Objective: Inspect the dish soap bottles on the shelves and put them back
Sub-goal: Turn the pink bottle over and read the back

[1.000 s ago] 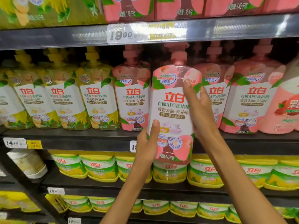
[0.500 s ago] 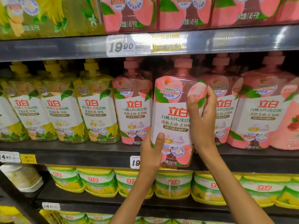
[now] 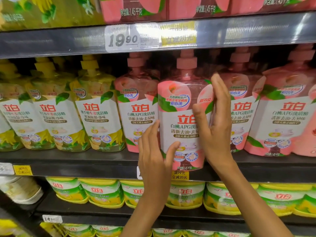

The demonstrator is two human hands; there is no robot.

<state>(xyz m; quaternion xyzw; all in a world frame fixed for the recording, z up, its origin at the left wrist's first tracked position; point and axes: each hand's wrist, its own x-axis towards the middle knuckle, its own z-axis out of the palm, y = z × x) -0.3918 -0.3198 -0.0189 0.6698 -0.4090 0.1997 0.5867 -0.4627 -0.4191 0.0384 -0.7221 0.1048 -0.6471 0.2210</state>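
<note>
Yellow dish soap bottles (image 3: 95,108) standing at left of middle shelf (image 3: 85,168), pump tops up. Left hand (image 3: 153,156) touching lower left side of pink bottle (image 3: 181,120), fingers straight, thumb lying on label. Pink bottle standing upright at shelf front edge, long axis vertical, pump pointing up, label facing camera, sitting between both hands. Right hand (image 3: 217,127) pressing bottle's right side, fingers extended upward, thumb across label. More pink bottles (image 3: 289,113) lining shelf at right.
</note>
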